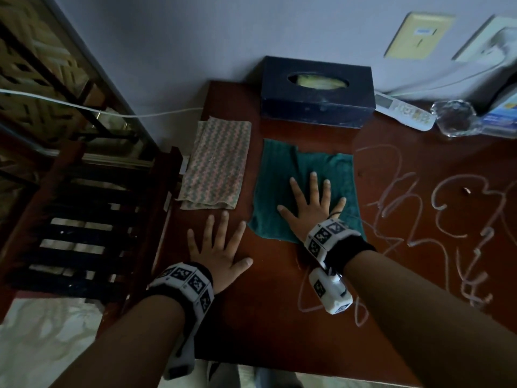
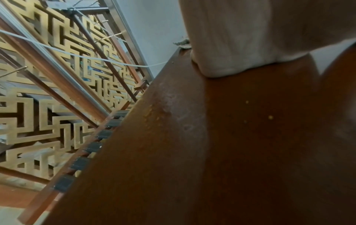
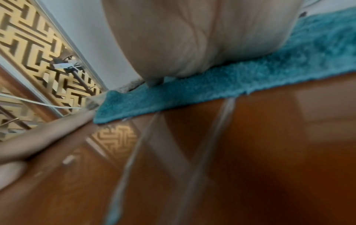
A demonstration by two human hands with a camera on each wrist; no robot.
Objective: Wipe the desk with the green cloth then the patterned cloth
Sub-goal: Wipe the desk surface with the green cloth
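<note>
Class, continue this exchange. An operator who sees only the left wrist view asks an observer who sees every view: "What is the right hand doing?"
Observer: The right hand lies flat, fingers spread, on the green cloth.
Operator: Is there anything to wipe?
Observer: Yes, pale scribbled marks cover the desk to the right of that cloth.
Operator: What stands behind the cloth?
Observer: A dark tissue box, against the wall.
</note>
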